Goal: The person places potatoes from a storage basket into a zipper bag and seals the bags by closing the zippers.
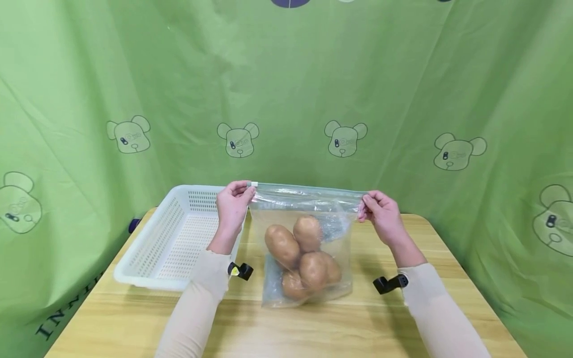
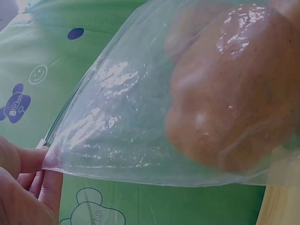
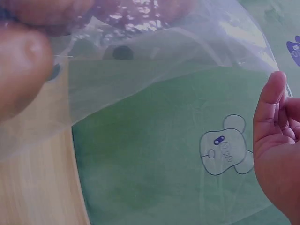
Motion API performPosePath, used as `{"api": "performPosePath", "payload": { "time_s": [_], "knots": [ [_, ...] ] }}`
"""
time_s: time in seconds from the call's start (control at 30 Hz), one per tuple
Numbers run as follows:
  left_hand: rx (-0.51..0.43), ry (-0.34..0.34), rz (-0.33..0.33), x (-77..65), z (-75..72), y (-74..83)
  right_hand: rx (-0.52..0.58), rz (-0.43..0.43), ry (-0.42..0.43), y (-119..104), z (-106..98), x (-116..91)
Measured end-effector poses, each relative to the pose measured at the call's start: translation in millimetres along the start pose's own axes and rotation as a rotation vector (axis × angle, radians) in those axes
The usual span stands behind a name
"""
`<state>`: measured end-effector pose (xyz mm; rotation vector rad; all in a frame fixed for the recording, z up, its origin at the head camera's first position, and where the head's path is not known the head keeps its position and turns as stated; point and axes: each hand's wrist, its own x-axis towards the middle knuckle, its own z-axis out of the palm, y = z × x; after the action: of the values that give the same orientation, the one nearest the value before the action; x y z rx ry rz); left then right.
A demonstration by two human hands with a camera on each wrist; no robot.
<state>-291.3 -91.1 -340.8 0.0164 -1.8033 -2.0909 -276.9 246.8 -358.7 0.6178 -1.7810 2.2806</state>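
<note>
Upright between the two hands is a clear plastic zip bag (image 1: 309, 201) with several brown potatoes (image 1: 281, 244) in its lower part. My left hand (image 1: 233, 206) pinches the bag's top left corner between thumb and fingers, right by a white slider (image 1: 254, 184) on the zip edge. At the opposite top corner, my right hand (image 1: 382, 216) pinches the bag with its thumb in front. The top edge is stretched straight between them. In the left wrist view the potatoes (image 2: 229, 93) press against the film. Whether the bag's bottom touches the table cannot be told.
A white perforated plastic basket (image 1: 188, 238) stands on the left of the wooden table (image 1: 286, 333), partly behind the left arm. Behind the table hangs a green curtain (image 1: 286, 74) with bear prints. Black wrist devices (image 1: 389, 283) jut inward from both sleeves.
</note>
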Motion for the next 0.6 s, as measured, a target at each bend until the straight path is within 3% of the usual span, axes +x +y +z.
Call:
{"api": "performPosePath", "payload": {
  "time_s": [0.13,0.37,0.53,0.6],
  "knots": [
    [-0.009,-0.007,0.002,-0.5,0.1,1.5,-0.092,-0.007,0.050,-4.0,-0.5,0.7],
    [-0.175,-0.062,-0.048,-9.0,6.2,3.5,-0.276,0.005,0.195,-5.7,-2.3,4.8],
    [-0.176,-0.091,-0.021,-15.1,14.1,1.2,-0.340,0.045,0.298,-4.5,-4.6,7.8],
    [-0.167,-0.099,-0.017,-17.0,17.0,0.1,-0.414,0.067,0.325,-3.7,-4.2,9.1]
  ]
}}
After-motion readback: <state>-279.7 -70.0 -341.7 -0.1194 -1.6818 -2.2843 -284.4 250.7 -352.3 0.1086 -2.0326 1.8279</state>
